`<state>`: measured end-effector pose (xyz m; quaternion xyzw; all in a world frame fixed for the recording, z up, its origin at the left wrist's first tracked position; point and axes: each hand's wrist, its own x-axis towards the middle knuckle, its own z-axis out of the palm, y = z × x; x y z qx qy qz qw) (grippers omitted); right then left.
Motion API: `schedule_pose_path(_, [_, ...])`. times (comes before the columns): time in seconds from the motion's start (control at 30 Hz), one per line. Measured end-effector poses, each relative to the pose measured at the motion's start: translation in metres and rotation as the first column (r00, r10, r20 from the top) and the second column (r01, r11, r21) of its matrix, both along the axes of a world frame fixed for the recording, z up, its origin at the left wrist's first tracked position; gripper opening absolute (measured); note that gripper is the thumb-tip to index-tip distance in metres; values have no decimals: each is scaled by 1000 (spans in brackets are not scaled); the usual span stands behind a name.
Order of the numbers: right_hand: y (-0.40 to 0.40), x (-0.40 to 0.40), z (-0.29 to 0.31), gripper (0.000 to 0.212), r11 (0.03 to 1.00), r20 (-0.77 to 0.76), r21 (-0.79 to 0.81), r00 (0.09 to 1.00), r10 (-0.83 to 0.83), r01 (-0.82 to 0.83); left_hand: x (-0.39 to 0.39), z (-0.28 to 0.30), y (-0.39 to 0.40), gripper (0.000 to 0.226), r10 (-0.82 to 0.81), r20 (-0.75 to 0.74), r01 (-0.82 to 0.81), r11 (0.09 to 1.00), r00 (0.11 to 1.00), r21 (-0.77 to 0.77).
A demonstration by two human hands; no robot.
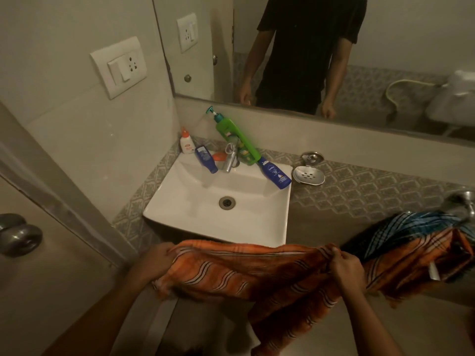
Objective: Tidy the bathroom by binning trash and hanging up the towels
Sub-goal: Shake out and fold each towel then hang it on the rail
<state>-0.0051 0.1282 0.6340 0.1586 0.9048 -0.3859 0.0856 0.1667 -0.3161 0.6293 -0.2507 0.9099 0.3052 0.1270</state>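
Observation:
An orange striped towel (239, 273) is stretched out in front of the sink, below its front edge. My left hand (156, 258) grips the towel's left end and my right hand (344, 265) pinches its upper edge further right. The towel's right part runs on towards a metal towel holder (462, 204) on the wall. A blue checked towel (401, 227) hangs from that holder, lying partly under the orange one. No bin or trash is visible.
A white sink (277, 227) holds a green pump bottle (236, 137), two blue bottles (275, 173) and a small white bottle (187, 142) round the tap. Steel soap dishes (308, 174) sit on the wall. A door with a knob (20, 237) stands at left.

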Motion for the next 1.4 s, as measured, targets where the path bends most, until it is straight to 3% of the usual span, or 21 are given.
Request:
schedule_pose_path(0.03, [-3,2,-4,54,988,44,7,988,151,-152,0,1,2,25,-23,-15,23,1000,1000,-22])
schedule_pose_path(0.1, [-19,8,-6,50,891,218,68,878,426,-449,-2,0,2,23,-38,-49,36,998,998,-43])
schedule_pose_path(0.13, [-28,12,-7,47,828,298,105,812,502,-551,-4,0,2,25,-5,-75,4,1000,997,-11])
schedule_pose_path(0.2, [-42,17,-8,41,763,327,190,773,544,-618,-9,-2,-3,27,122,-136,-108,988,983,110])
schedule_pose_path(0.27, [-49,21,-12,35,814,291,232,837,464,-533,-13,0,-8,25,225,-171,-193,964,959,184])
schedule_pose_path(0.4, [-53,35,-6,42,930,219,190,937,272,-314,-18,0,-5,28,237,-87,-206,941,968,270])
schedule_pose_path(0.53, [-65,57,2,18,990,228,-80,964,134,-119,-27,-2,16,31,255,53,-255,883,965,393])
schedule_pose_path(0.63, [-70,71,2,6,935,286,-325,957,-46,143,-26,-4,25,29,389,-1,-358,850,921,387])
schedule_pose_path(0.7, [-65,77,-4,9,889,273,-366,945,-179,274,-17,-9,13,29,587,-79,-526,771,806,358])
schedule_pose_path(0.77, [-53,85,-6,10,862,266,-337,916,-300,380,-5,-19,-10,35,675,-49,-641,718,736,269])
schedule_pose_path(0.8, [-46,90,-4,11,871,280,-296,907,-314,393,-1,-25,-22,35,638,10,-629,756,770,180])
schedule_pose_path(0.87, [-40,100,0,8,915,353,-217,901,-251,340,1,-42,-38,30,449,141,-456,890,883,23])
schedule_pose_path(0.93, [-48,110,2,8,950,415,-188,897,-152,248,-2,-46,-28,20,275,256,-293,955,927,36])
schedule_pose_path(0.97, [-57,115,3,10,964,428,-189,899,-93,189,-7,-66,-21,18,218,262,-254,961,940,112])
schedule_pose_path(1.0, [-68,120,3,10,970,435,-206,900,-30,132,-9,-70,-4,17,192,237,-240,950,952,197])
schedule_pose_path(1.07, [-94,132,4,10,951,459,-298,886,62,88,-1,-46,41,22,305,80,-310,858,949,409])
schedule_pose_path(1.17, [-132,142,16,14,848,498,-502,858,122,171,8,-2,99,21,328,6,-270,765,945,585])
schedule_pose_path(1.3, [-154,142,27,19,749,475,-643,851,225,160,13,16,127,23,97,-68,-34,781,993,623])
schedule_pose_path(1.4, [-159,140,31,22,721,442,-676,868,228,155,12,24,133,20,-89,-136,145,861,987,488])
